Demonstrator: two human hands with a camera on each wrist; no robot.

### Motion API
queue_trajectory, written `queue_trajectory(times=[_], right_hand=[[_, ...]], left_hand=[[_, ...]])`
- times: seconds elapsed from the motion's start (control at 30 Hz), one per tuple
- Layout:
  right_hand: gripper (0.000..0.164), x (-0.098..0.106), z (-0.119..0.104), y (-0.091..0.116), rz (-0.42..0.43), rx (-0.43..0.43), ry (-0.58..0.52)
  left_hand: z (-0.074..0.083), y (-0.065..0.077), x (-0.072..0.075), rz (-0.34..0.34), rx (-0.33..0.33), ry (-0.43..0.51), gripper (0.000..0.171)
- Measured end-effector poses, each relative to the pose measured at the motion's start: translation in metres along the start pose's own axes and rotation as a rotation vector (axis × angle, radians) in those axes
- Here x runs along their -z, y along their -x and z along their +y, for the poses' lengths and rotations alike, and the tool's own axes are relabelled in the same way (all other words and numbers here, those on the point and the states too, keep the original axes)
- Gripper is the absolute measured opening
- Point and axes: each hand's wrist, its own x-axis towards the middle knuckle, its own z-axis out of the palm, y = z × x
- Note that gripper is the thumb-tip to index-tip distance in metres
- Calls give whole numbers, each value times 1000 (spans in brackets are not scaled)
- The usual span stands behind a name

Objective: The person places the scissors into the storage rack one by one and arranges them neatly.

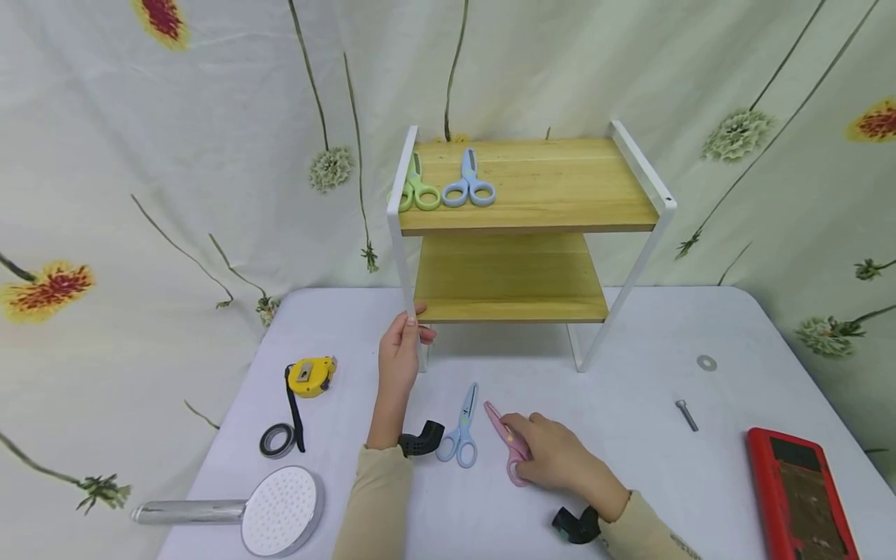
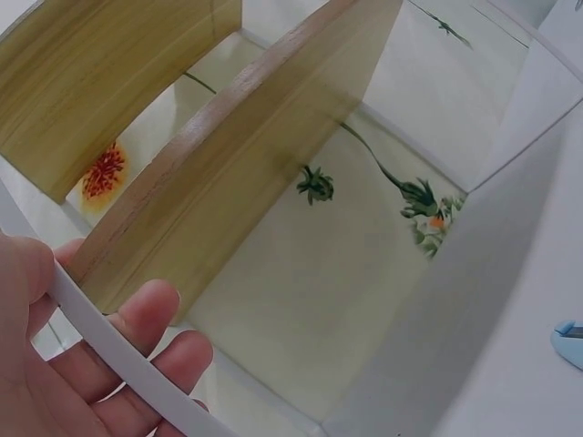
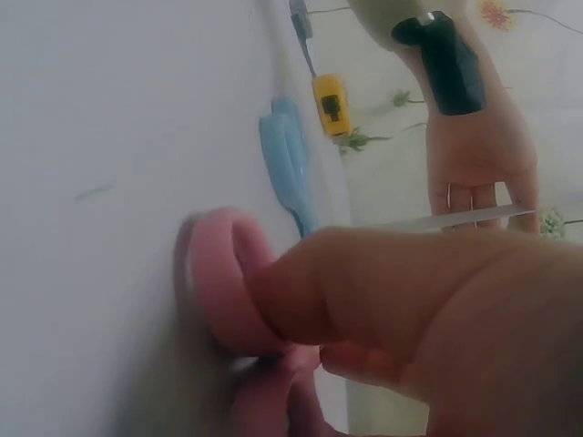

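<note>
A person's right hand (image 1: 556,455) pinches the pink scissors (image 1: 509,435), masking part of the handles; whether these touch the white table (image 1: 630,435) is hard to tell. The left hand (image 1: 399,355) curls its fingers round the shelf's white frame (image 1: 402,264), which partly hides the green scissors (image 1: 421,187). The lower edge crops the red device (image 1: 803,498), and flower-patterned cloth (image 1: 210,140) hangs behind.

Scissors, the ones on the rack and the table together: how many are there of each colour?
Blue scissors: 2, one pair on the top shelf, one on the table
Green scissors: 1, on the top shelf
Pink scissors: 1, in the right hand
Total: 4
</note>
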Motion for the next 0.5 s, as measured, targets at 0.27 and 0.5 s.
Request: queue_trajectory(times=[0.27, 0.5], right_hand=[[67, 3, 15, -5, -21, 65, -107], [65, 7, 20, -5, -48, 50, -220]], left_hand=[[-1, 1, 0, 7, -2, -1, 34], [-1, 0, -1, 14, -4, -11, 33]])
